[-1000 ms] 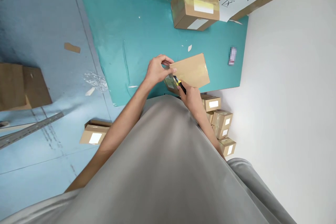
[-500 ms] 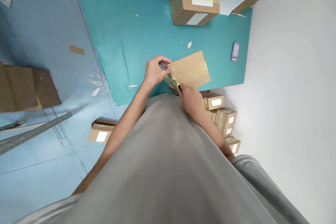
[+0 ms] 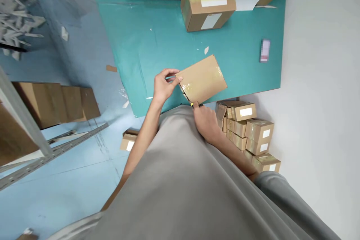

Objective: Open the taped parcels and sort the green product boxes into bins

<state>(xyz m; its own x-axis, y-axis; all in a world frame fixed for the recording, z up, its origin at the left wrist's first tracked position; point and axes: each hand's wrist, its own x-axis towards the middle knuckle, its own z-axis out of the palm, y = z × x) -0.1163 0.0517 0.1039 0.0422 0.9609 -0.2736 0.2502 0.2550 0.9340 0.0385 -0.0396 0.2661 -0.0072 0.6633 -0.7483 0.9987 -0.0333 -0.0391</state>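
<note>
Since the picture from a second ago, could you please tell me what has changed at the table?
The right hand has drawn the cutter along the edge of the small box, toward the grey clothing. The view has also shifted. The left hand keeps its hold on the box's corner, and the larger taped box stays on the table.

"What did the person wear?"
"A loose grey top (image 3: 180,172), with soft creases down the front."
"And the sleeves (image 3: 292,202)?"
"Grey too, and wide, stopping short of the forearms (image 3: 144,140), which were bare."
"Further down?"
"The left hand (image 3: 163,87) and right hand (image 3: 207,120) were bare as well."
</note>
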